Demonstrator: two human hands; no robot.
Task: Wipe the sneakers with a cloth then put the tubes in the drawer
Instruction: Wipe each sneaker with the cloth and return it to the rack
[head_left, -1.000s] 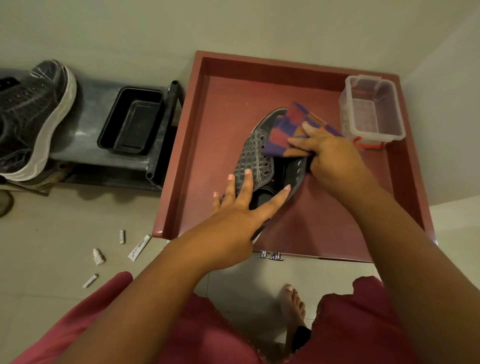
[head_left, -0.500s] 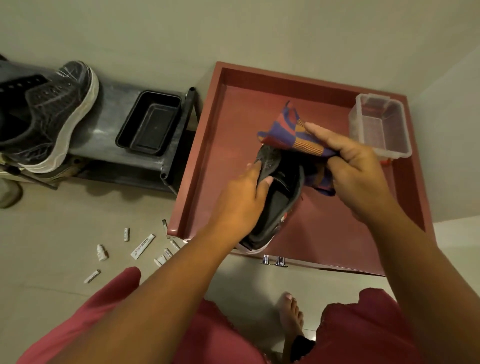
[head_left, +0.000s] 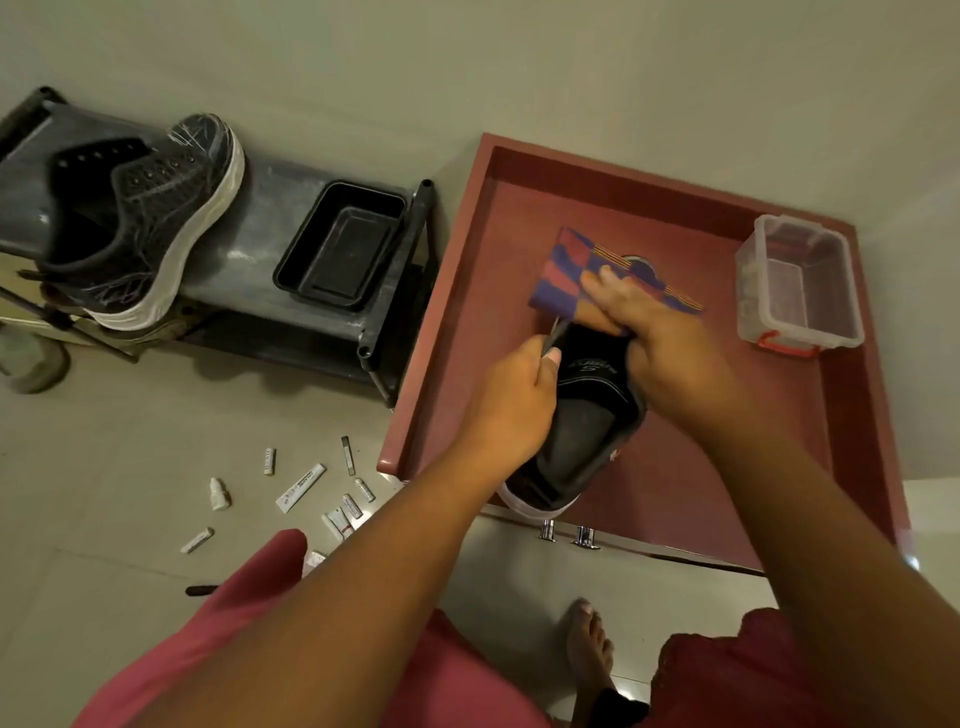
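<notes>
A black sneaker (head_left: 576, 436) with a white sole lies in the open red drawer (head_left: 457, 291), heel toward me and hanging over the drawer's front edge. My left hand (head_left: 511, 410) grips its left side near the tongue. My right hand (head_left: 660, 343) presses a blue, red and orange cloth (head_left: 566, 267) onto the shoe's front, fingers over the cloth. A second black sneaker (head_left: 140, 218) stands on the grey rack at the left. Several small white tubes (head_left: 301, 487) lie scattered on the floor left of the drawer.
A clear plastic box (head_left: 800, 291) sits in the drawer's back right corner. A black tray (head_left: 340, 244) rests on the low grey rack (head_left: 249, 208). My bare foot (head_left: 589, 644) and red clothing are at the bottom. Walls close in behind and on the right.
My left hand went from resting flat on the shoe to gripping its side and turned it heel toward me. My right hand moved the cloth over the shoe's front.
</notes>
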